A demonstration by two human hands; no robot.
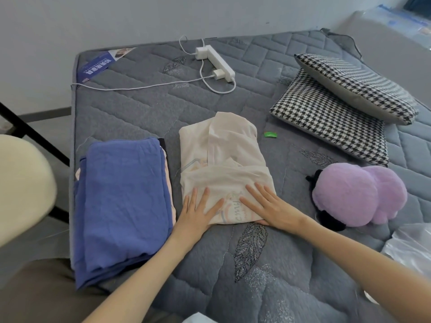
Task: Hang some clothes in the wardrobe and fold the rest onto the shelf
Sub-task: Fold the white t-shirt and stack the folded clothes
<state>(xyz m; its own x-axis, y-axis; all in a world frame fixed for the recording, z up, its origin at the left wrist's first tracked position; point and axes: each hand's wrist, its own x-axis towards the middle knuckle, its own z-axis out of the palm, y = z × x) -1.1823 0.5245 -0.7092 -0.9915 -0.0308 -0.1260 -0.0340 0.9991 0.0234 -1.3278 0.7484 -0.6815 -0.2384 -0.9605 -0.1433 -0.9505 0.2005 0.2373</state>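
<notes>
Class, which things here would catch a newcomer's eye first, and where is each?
The left hand and the right hand press flat on a folded cream garment in the middle of the mattress. A folded blue cloth lies to its left; a purple plush toy sits to its right, two houndstooth pillows behind that.

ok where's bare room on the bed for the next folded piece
Bare mattress between the power strip and the cream garment; also the near edge around the embroidered leaf. Crowded: blue stack left, plush toy and houndstooth pillows right.
</notes>
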